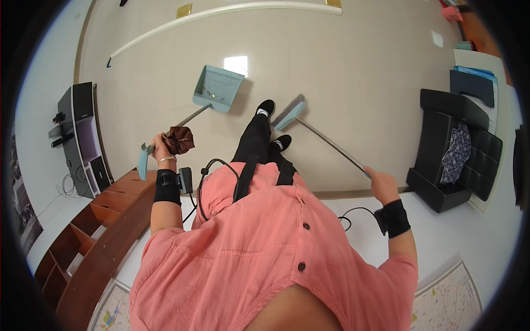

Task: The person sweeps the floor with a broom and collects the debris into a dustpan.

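My left hand (159, 147) grips the handle of a long-handled light-blue dustpan (218, 87), and a crumpled dark brown cloth or bag (180, 140) is bunched at the same hand. Bits of dirt and a small yellowish speck lie inside the pan, near its toothed comb edge. Out to the right, my right hand (383, 185) is closed around the upper end of a metal broom handle (331, 144). The broom head (290, 113), light blue with greyish bristles, is by my feet, to the right of my black shoes. Pan and broom head are apart.
Glossy beige floor (352, 74) spreads ahead. A long white pole or strip (232, 9) crosses the far side. A black armchair (451, 153) with a patterned cushion stands right. On the left are a television cabinet (85, 136) with loose cables and a brown wooden shelf unit (99, 223).
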The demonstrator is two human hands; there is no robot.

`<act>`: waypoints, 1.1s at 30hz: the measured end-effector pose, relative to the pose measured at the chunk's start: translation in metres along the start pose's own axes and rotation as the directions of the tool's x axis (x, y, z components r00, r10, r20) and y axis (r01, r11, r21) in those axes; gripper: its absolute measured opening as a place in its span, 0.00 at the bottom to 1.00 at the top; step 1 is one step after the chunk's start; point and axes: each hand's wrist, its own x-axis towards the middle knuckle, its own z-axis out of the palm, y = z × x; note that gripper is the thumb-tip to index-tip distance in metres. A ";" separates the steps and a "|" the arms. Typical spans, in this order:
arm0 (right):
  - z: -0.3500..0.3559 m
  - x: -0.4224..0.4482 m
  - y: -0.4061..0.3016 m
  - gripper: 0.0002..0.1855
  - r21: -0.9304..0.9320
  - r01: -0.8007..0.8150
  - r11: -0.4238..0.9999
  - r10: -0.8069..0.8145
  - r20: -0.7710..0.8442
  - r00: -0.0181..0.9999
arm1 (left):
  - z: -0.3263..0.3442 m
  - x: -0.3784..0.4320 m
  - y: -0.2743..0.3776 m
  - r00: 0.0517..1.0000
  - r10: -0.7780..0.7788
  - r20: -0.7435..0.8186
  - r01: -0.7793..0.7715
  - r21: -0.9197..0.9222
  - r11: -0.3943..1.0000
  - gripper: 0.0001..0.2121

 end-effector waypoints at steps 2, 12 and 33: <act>0.015 0.018 -0.001 0.23 0.003 0.030 1.000 -0.030 -0.002 1.000 | 0.002 -0.008 0.004 1.000 -0.009 -0.015 0.009 0.005 1.000 0.06; 0.033 0.044 0.013 0.19 -0.012 0.050 0.999 -0.050 0.011 0.999 | -0.012 -0.015 0.001 1.000 0.008 -0.020 -0.006 0.071 0.997 0.07; -0.090 -0.037 0.034 0.23 -0.115 -0.338 0.934 0.326 -0.113 0.939 | 0.020 -0.001 -0.006 0.999 -0.005 0.036 0.004 0.034 0.999 0.05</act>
